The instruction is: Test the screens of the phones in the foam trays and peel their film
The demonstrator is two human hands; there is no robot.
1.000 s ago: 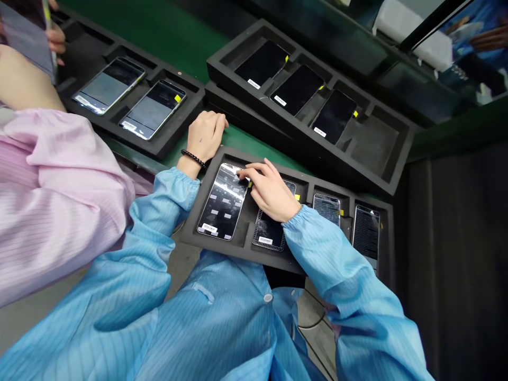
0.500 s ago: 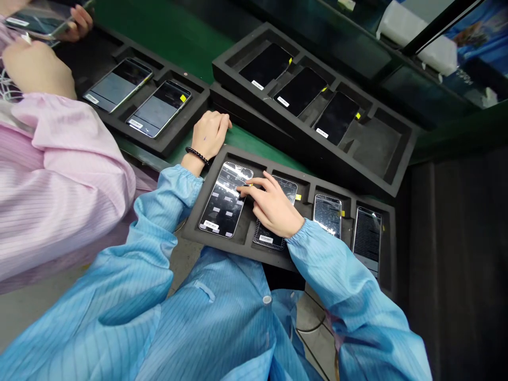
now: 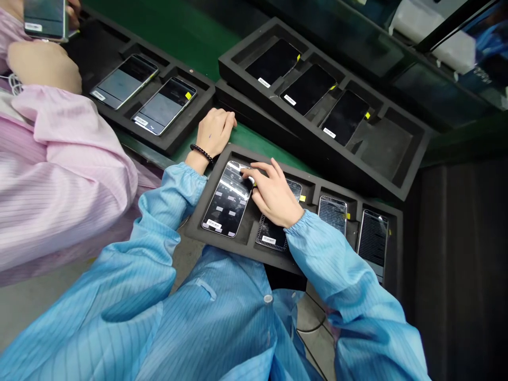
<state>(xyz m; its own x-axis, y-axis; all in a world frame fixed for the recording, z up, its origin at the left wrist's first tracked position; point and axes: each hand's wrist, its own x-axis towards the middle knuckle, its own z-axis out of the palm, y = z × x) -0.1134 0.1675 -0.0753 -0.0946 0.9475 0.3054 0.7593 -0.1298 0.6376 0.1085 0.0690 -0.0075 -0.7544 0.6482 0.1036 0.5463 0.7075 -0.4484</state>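
My right hand (image 3: 275, 196) is open, fingers apart, over the near black foam tray (image 3: 248, 233). A fingertip is at the screen of the leftmost phone (image 3: 228, 203), which shows rows of small light blocks. Beneath my palm lies a second phone (image 3: 273, 233), partly hidden, with a grid along its screen edge. Two more phones (image 3: 332, 214) (image 3: 373, 241) in this tray show lines of small text. My left hand (image 3: 216, 128), wearing a black bead bracelet (image 3: 201, 153), rests loosely closed on the green table beside the tray's upper left corner. Nothing shows in it.
Behind stands another foam tray (image 3: 293, 119) with three dark phones and one vacant slot. At left, a tray (image 3: 174, 138) holds two lit phones (image 3: 164, 106) (image 3: 124, 81). A co-worker in a pink sleeve (image 3: 67, 143) holds a phone (image 3: 45, 20) there.
My right index finger has moved up the leftmost phone's screen, toward its top. The co-worker's phone has turned more upright. My left hand stays in place; the view has shifted slightly.
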